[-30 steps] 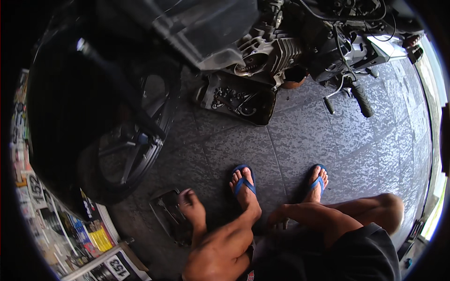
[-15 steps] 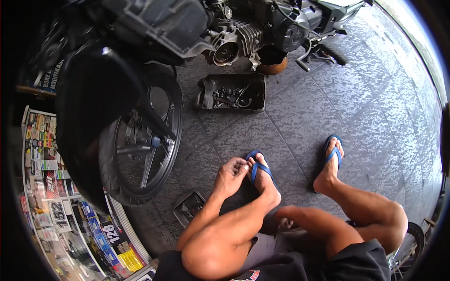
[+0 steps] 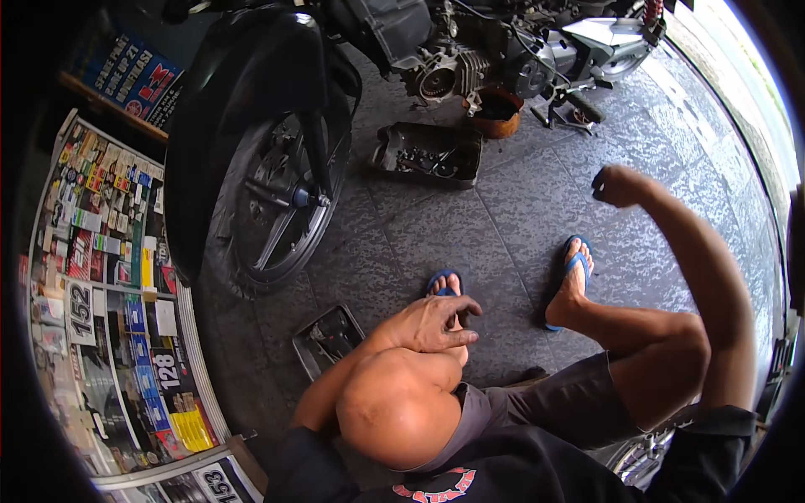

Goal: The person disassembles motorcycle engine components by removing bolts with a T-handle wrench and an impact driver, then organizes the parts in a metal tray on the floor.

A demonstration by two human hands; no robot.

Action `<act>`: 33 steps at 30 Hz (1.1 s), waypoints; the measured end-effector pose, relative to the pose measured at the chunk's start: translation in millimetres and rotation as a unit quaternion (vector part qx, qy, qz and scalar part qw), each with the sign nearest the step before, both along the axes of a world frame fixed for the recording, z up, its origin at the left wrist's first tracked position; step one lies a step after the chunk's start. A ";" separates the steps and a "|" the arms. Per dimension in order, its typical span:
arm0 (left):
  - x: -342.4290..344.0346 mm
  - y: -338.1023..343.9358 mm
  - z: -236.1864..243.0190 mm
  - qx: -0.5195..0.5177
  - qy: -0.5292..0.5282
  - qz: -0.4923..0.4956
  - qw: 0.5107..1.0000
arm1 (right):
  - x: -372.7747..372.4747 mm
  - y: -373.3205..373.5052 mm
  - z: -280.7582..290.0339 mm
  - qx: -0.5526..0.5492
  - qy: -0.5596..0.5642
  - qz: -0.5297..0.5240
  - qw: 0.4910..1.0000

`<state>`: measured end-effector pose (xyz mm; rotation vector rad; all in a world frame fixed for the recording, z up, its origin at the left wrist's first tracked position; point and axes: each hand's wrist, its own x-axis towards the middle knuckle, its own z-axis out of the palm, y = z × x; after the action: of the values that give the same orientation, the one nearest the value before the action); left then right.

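Since the earlier frame the right hand (image 3: 619,187) has come out from beside the thigh to a place over the floor beyond the right foot, its arm now stretched forward. The left hand (image 3: 433,324) has drawn back from the toes to just past the left knee, and the view has tipped toward the motorcycle.

The left hand is palm down, fingers loosely bent and thumb spread apart from them, with nothing seen in its hold. The right hand is curled in with its wrist bent; its fingertips are dark, and I cannot tell whether they grip anything.

Just left of the left hand, past its wrist, lies a shallow tray (image 3: 317,323) with dark items in it, too dim to tell. Straight ahead of the left hand, and well left of the right one, sits a black box (image 3: 429,178) of small metal parts.

Ahead and to the left of the right hand are a footrest (image 3: 584,107) and, farther left, an orange-brown bowl (image 3: 499,128) below the engine (image 3: 459,75). The front wheel (image 3: 300,197) stands ahead and left of the left hand. Farther left of that hand is a display case (image 3: 165,317) full of packets, with a blue sign (image 3: 147,80) beyond it.
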<state>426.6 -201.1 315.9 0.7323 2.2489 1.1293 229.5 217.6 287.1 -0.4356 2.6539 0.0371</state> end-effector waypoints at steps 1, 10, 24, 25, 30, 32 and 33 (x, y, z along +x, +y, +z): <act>-1.0 -8.3 -7.3 -0.009 -0.048 0.002 0.999 | -4.1 -18.6 13.3 -0.027 -0.013 -0.017 0.999; -27.2 -0.3 -124.6 -0.029 -0.090 0.123 0.988 | 24.8 -105.3 -97.8 -0.343 -0.192 -0.129 0.910; 141.2 -145.7 -236.3 -0.421 0.143 0.699 0.560 | 74.7 -143.8 -221.3 -0.374 -0.293 -0.159 0.866; 150.2 -159.6 -234.2 -0.465 0.123 0.716 0.506 | 67.1 -144.9 -212.9 -0.373 -0.283 -0.172 0.867; 210.9 -219.6 -252.7 -0.548 -0.137 0.637 0.525 | 29.2 -137.8 -186.3 -0.406 -0.190 -0.087 0.890; 203.9 -222.5 -269.3 -0.492 -0.109 0.703 0.501 | 21.8 -124.8 -158.2 -0.417 -0.155 -0.163 0.881; 192.0 -223.5 -260.1 -0.348 -0.150 0.739 0.558 | 17.1 -114.6 -147.0 -0.418 -0.159 -0.162 0.880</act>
<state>618.6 -424.6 55.8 -1.8643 2.3323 0.5299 246.6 103.0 140.1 -0.2116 2.2486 -1.2069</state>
